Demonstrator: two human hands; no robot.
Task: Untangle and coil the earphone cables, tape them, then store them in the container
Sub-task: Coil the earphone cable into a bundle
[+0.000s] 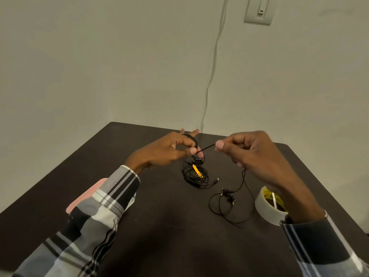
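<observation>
My left hand (169, 149) holds a black earphone cable (206, 147) wound in loops round its fingers, thumb pressing the strand. My right hand (249, 150) pinches the same cable a short way to the right, and the strand runs taut between the two hands. The rest of this cable hangs from my right hand down to loose loops with the earbuds (227, 198) on the table. A second black earphone coil (194, 175), bound with a yellow strip, lies on the table under my left hand. A roll of tape (268, 206) stands by my right wrist.
The dark brown table (159, 216) ends at a pale wall. A pink flat object (87, 194) lies partly under my left sleeve. A white wire (211, 72) hangs down the wall behind the table, and a wall switch (259, 11) is at the top right.
</observation>
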